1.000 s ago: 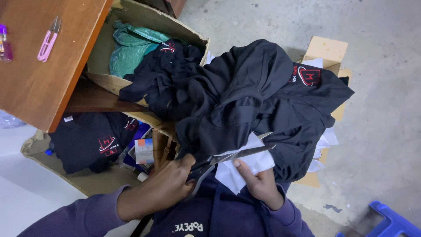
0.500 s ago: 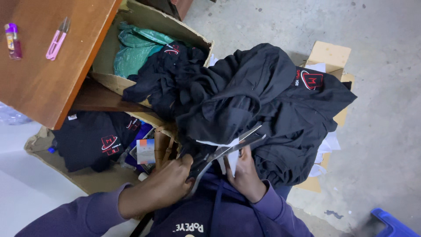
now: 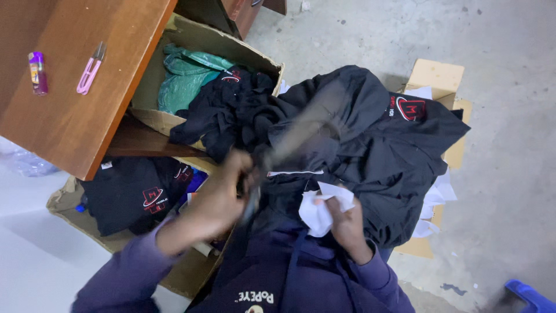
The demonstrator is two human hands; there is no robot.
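I am seeing the left hand (image 3: 223, 194) gripping the blurred scissors (image 3: 289, 142), fingers clamped on the handles, over the black garment (image 3: 370, 150) on the lap. The right hand (image 3: 341, 223) is pinching white paper (image 3: 321, 211), fingers together.

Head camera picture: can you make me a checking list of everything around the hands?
Surface: wooden table at the left; grey concrete floor.
Job's things: large scissors, blurred, over a black garment; crumpled white paper.
Clutter: purple lighter and pink thread snips on the table; cardboard box with a green bag and dark clothes; second box below with a black garment; flat cardboard under the pile.
Hands: left hand grips the scissors' handles; right hand holds the white paper.
Cables: nothing seen.
Surroundings: blue plastic thing at the bottom right corner.
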